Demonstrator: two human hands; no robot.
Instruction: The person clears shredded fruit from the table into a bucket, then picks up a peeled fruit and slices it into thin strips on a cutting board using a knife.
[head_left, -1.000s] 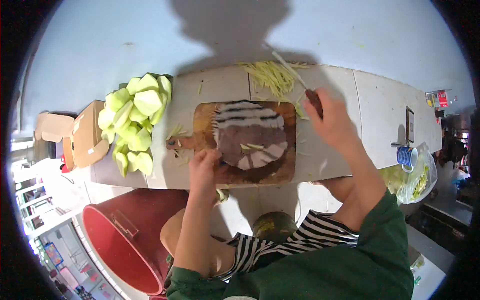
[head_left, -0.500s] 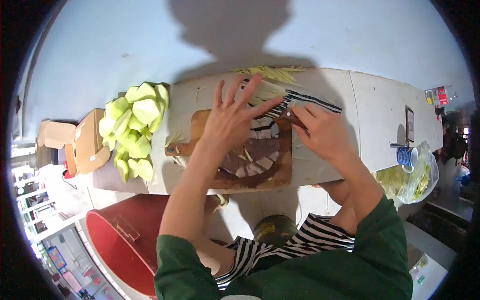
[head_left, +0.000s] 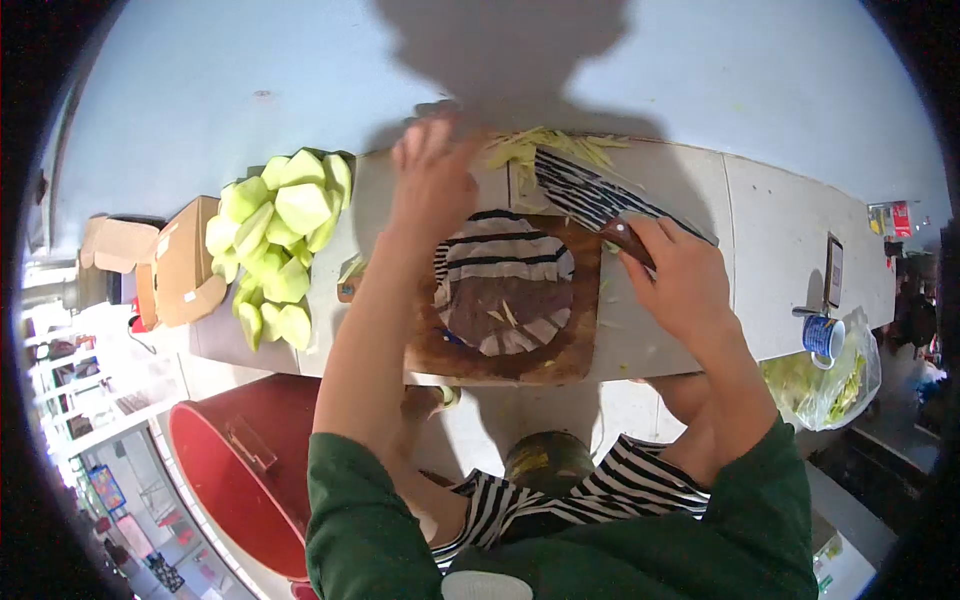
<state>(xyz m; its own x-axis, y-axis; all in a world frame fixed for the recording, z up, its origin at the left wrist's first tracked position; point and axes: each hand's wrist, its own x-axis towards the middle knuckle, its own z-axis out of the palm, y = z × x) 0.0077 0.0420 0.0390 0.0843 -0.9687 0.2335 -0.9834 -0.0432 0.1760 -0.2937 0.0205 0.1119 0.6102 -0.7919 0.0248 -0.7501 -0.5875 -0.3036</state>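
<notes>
R hand [head_left: 688, 278] grips the brown-handled knife [head_left: 590, 195], held by the far R corner of the cutting bd [head_left: 560, 362]. L hand [head_left: 434, 185] is blurred but looks open, w/ nothing visible in it, up past the bd's far L corner. Pale green strips [head_left: 545, 143] lie just beyond the bd, peeled chunks [head_left: 285, 225] heaped L of it.

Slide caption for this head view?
Right hand holds a knife near pale green strips beyond a wooden board; left hand blurred.
</notes>
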